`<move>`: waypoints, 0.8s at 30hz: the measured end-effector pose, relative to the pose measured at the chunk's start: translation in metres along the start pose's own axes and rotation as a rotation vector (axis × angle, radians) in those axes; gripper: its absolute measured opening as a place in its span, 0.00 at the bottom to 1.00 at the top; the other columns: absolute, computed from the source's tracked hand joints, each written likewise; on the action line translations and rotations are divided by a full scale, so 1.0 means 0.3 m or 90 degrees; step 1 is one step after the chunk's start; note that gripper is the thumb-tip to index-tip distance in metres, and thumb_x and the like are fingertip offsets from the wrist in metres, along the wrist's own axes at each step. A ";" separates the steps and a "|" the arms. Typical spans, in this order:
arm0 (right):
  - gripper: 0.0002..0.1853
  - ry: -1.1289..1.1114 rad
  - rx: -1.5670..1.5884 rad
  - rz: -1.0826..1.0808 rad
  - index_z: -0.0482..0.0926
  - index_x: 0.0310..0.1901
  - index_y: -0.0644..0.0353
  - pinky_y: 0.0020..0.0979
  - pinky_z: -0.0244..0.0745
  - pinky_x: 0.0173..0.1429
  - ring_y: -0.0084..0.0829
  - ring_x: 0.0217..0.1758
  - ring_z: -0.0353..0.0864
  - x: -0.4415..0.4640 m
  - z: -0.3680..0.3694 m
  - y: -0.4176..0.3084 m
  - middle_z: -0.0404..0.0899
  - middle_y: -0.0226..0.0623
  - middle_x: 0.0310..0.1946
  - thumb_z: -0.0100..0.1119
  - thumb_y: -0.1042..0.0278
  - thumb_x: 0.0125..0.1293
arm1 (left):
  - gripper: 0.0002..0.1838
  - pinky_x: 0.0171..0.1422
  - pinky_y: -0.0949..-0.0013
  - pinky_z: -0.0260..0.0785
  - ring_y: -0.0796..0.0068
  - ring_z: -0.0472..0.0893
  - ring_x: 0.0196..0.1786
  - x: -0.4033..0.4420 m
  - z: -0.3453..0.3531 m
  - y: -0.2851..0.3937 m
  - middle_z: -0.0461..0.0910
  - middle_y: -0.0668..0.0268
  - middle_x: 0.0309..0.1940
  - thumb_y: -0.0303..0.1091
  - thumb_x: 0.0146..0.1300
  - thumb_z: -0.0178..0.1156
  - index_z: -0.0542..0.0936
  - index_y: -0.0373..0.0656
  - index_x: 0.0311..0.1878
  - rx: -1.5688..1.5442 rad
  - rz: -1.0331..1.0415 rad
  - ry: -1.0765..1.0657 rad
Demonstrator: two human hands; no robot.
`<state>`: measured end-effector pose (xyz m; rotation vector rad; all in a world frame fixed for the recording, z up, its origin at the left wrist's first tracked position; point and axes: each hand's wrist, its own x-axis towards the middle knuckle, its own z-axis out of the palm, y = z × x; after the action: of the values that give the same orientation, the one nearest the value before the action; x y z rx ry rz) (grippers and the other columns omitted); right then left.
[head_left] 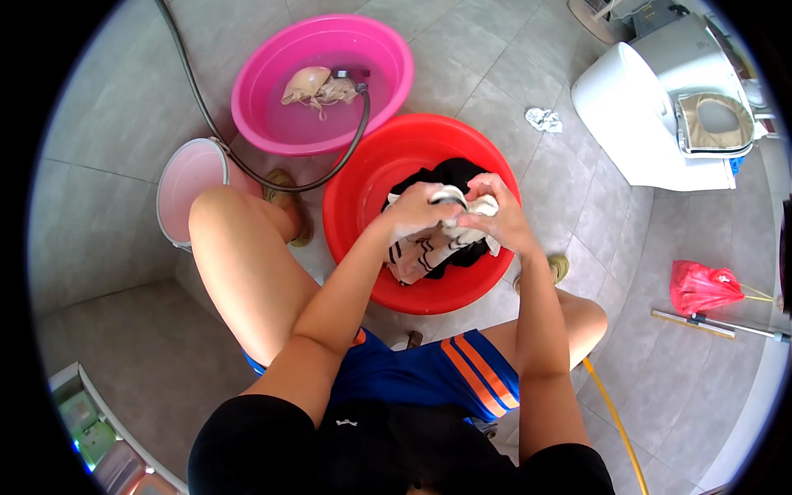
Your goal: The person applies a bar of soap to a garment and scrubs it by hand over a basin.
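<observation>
A red basin [351, 177] stands on the floor between my knees. Over it, my left hand [419, 210] and my right hand [501, 219] are both closed on a white garment with black stripes [436, 247]. The bunched upper part of the cloth is between my hands, and the rest hangs down into the basin. My fingers look wet or soapy. Black clothing [456, 172] lies in the basin behind and beneath the striped garment. The basin's bottom is mostly hidden by the clothes and my hands.
A pink basin [256, 132] with water, a beige cloth [307, 85] and a shower head [353, 75] stands beyond. Its hose [198, 99] curves past a pale pink bucket [191, 177]. At right are a toilet [619, 99], a red bag [701, 285] and a squeegee [693, 322].
</observation>
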<state>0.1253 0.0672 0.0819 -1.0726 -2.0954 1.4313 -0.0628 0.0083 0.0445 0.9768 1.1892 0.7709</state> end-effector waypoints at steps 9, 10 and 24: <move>0.14 0.041 0.115 0.273 0.76 0.41 0.63 0.26 0.70 0.43 0.25 0.36 0.76 0.018 0.024 0.354 0.78 0.31 0.32 0.65 0.76 0.51 | 0.21 0.53 0.56 0.74 0.56 0.79 0.48 -0.048 0.029 0.003 0.77 0.53 0.46 0.46 0.65 0.56 0.71 0.38 0.51 -0.834 0.059 0.026; 0.13 0.056 0.164 0.289 0.77 0.41 0.63 0.25 0.69 0.42 0.23 0.36 0.75 0.019 0.035 0.318 0.77 0.29 0.33 0.64 0.77 0.52 | 0.24 0.57 0.50 0.71 0.49 0.77 0.51 -0.041 0.016 -0.015 0.76 0.49 0.48 0.50 0.66 0.53 0.72 0.37 0.52 -0.851 0.048 0.025; 0.14 0.466 0.043 0.119 0.74 0.37 0.62 0.34 0.71 0.39 0.33 0.33 0.76 0.020 0.237 0.041 0.76 0.42 0.29 0.69 0.68 0.52 | 0.18 0.38 0.71 0.70 0.76 0.75 0.33 0.041 0.258 -0.078 0.76 0.70 0.32 0.50 0.71 0.46 0.75 0.46 0.41 -0.687 -0.106 0.256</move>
<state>0.0779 0.0303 0.0414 -1.5066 -1.4425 0.9550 0.0153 -0.0060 0.0244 -0.1753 0.9444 1.2988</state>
